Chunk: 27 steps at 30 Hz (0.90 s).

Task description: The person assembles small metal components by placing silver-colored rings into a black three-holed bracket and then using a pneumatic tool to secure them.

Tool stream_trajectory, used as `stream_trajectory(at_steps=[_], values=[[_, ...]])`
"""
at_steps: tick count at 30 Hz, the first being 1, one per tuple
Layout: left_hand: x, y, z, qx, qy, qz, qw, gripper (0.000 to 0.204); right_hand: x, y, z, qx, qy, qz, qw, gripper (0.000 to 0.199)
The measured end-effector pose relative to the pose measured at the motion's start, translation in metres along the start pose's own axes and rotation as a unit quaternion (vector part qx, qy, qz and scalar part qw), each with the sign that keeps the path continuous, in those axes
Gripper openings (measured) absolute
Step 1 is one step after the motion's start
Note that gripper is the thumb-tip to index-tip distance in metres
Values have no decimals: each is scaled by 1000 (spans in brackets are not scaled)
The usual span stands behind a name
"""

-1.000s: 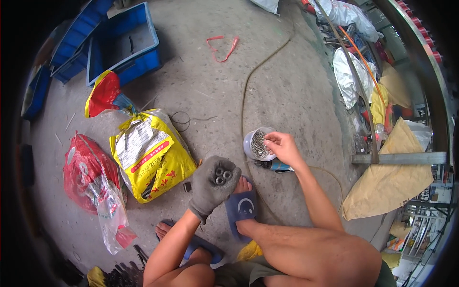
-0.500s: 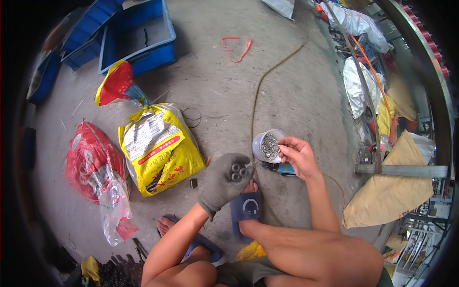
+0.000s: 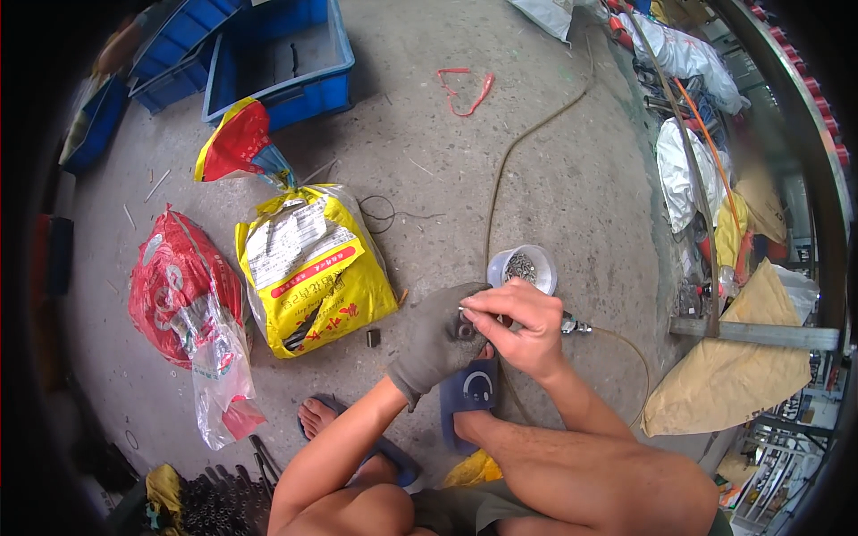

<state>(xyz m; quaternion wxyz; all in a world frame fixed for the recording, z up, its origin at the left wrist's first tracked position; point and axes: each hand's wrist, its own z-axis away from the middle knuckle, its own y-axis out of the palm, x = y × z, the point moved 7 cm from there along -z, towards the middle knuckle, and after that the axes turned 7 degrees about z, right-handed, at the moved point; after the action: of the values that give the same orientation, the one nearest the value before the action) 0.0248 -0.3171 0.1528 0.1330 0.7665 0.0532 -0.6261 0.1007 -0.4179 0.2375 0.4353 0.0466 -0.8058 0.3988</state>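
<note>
My left hand (image 3: 431, 338), in a grey glove, is curled palm up around several black metal rings (image 3: 465, 330) with round holes. Fingers of my bare right hand (image 3: 525, 329) are pinched together right over those rings and partly cover them. At the right fingertips shows a tiny silvery metal piece (image 3: 463, 309); its exact kind is too small to make out. Just beyond my right hand, a translucent white tub (image 3: 546, 267) holds many small silvery metal pieces (image 3: 520, 267).
Left of my hands lie a yellow printed bag (image 3: 344, 299) and a red plastic bag (image 3: 174, 295). Blue crates (image 3: 308, 98) stand at the far left. A hose (image 3: 514, 147) runs across the concrete floor. A small black cylinder (image 3: 373, 338) lies near the yellow bag.
My right hand has moved left from the tub to the rings in my left hand, carrying the small metal piece. The view has shifted slightly.
</note>
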Motion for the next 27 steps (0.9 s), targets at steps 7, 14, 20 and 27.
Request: stream_trajectory(at_steps=[7, 14, 20, 27], values=[[-2, -7, -3, -19, -31, -1, 999, 48, 14, -10, 1, 8, -53, 34, 998, 15], [0, -9, 0, -24, -38, -15, 999, 58, -17, 9, 21, 140, 356, -293, 876, 13], [7, -7, 3, -30, -44, -25, 998, 54, -45, 3, 20, 90, 292, -201, 931, 21], [-1, -10, 7, -86, -79, 25, 993, 53, -195, -4, 30, 193, 276, 248, 908, 22]])
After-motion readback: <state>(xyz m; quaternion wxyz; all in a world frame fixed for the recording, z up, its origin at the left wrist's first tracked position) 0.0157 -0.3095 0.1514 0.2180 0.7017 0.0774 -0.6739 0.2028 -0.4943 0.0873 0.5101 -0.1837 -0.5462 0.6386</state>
